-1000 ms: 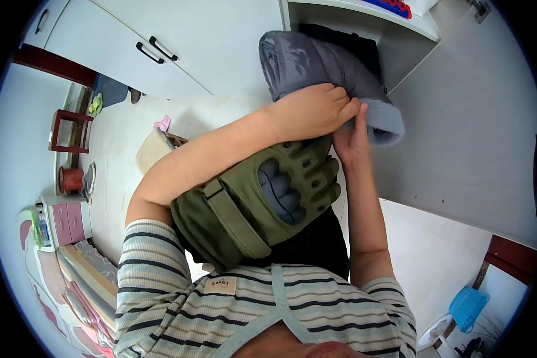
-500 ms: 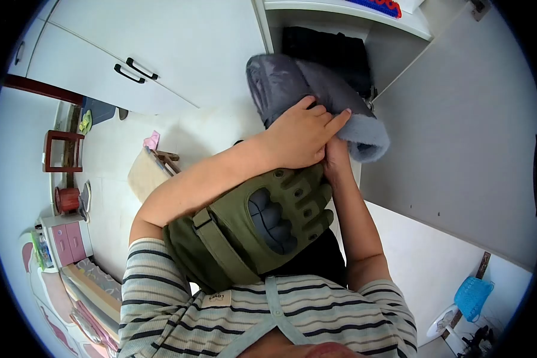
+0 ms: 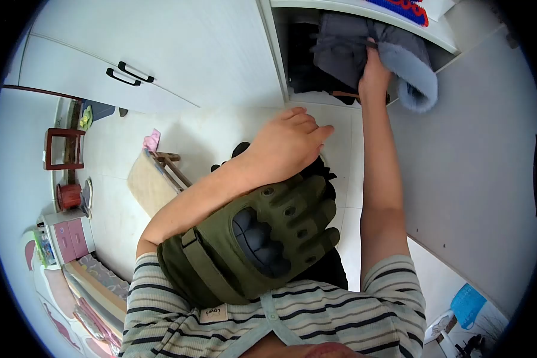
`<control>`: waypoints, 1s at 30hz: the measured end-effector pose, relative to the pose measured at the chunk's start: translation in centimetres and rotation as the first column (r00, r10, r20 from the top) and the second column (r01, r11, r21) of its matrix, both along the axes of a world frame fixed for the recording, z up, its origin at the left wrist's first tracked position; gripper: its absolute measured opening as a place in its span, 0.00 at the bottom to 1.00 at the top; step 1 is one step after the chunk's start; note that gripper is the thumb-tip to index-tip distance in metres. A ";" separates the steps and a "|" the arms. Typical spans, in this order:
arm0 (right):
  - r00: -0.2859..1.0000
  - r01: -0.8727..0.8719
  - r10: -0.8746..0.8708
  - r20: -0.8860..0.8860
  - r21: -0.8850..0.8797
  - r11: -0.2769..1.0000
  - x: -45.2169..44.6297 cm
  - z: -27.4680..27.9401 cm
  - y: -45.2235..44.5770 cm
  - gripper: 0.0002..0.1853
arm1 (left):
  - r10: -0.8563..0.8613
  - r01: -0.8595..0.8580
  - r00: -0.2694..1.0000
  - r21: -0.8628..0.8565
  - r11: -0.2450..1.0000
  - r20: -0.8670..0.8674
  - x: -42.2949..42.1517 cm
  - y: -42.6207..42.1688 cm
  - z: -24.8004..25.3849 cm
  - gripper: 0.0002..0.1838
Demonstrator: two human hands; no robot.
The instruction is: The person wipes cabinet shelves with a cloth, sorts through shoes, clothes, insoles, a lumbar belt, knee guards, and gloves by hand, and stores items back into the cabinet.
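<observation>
My right hand [image 3: 376,74] reaches forward into the cabinet, closed on a folded grey padded garment with fuzzy trim [image 3: 346,51]. Its pale blue-grey trim hangs out over the compartment's front edge. My left hand [image 3: 286,146] hovers over the floor, back upward, fingers loosely bent with the index stretched out; nothing shows in it. Between my left forearm and my chest rests a large olive-green glove [image 3: 268,238] with black knuckle padding. Dark folded cloth [image 3: 304,77] lies in the same compartment, partly behind the garment.
An open cabinet door [image 3: 465,161] stands on the right. Closed white doors with black handles [image 3: 128,74] are on the left. A small wooden-legged seat [image 3: 155,179] stands on the floor left of my forearm. Beaded red and blue work [image 3: 403,9] sits on the shelf above.
My right hand has carried the grey garment forward and to the right into the cabinet. My left hand has come off it and drawn back slightly; the glove stays under my arm.
</observation>
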State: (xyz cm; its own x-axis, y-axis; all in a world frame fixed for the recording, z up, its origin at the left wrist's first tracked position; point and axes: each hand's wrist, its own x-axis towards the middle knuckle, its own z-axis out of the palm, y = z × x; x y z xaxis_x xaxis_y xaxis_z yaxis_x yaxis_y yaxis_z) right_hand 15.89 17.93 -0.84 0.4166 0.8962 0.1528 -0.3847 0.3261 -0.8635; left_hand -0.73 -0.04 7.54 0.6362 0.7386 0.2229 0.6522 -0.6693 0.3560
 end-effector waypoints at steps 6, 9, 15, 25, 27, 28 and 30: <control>0.975 -0.211 0.213 -0.055 -0.509 0.834 -1.5 -15.1 6.1 0.36 | -0.003 0.004 1.000 -0.046 0.999 0.020 0.4 0.0 -0.4 0.16; 0.957 -0.145 0.260 0.129 -0.563 0.814 -1.1 -19.9 6.1 0.39 | 0.011 -0.008 0.999 -0.079 0.997 0.040 0.3 0.5 -0.7 0.16; 0.949 0.011 0.129 0.287 -0.441 0.898 -2.7 -16.4 3.3 0.44 | -0.004 0.003 1.000 -0.150 0.989 -0.006 0.2 1.2 -1.6 0.16; 0.397 -0.130 0.375 0.838 -0.353 0.927 -6.2 -14.4 4.0 0.32 | -0.026 0.015 0.998 -0.221 0.975 -0.049 1.1 1.2 -1.6 0.16; 0.328 -0.116 0.418 0.847 -0.403 0.908 -6.2 -16.6 5.4 0.29 | -0.022 0.008 0.998 -0.222 0.975 -0.059 0.9 1.6 -1.3 0.16; 0.271 -0.102 0.452 0.850 -0.442 0.891 -6.2 -16.2 5.4 0.30 | -0.017 0.005 0.999 -0.236 0.972 -0.048 0.7 1.7 -1.4 0.16; 0.206 -0.084 0.497 0.843 -0.491 0.867 -5.8 -15.0 4.0 0.32 | -0.010 0.002 1.000 -0.262 0.965 -0.029 0.6 1.2 -1.7 0.16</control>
